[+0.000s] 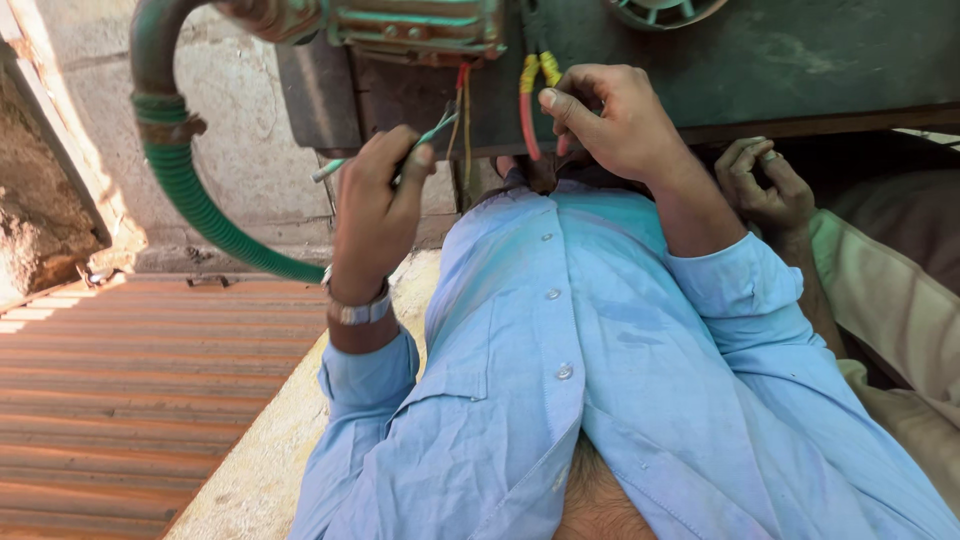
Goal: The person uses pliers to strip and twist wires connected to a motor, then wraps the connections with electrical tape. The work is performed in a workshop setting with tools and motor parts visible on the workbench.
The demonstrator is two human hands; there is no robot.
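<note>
Two hands work at the wires hanging from a green motor (420,25). The left hand (375,205) is closed around a thin tool with a pale green handle (330,168), its tip reaching up toward the red and bare wires (461,95). The right hand (615,120) pinches the thick red and yellow wires (528,105) between thumb and fingers, just below the motor's underside. A second person's hand (765,185) rests close at the right. The risk I see is in the crowding: the tool tip could slip across to a neighbouring wire, or the pinched wires could be tugged loose from their joint. If any wire is live, bare fingers are touching it. The green hose (195,200) hangs well apart at the left.
</note>
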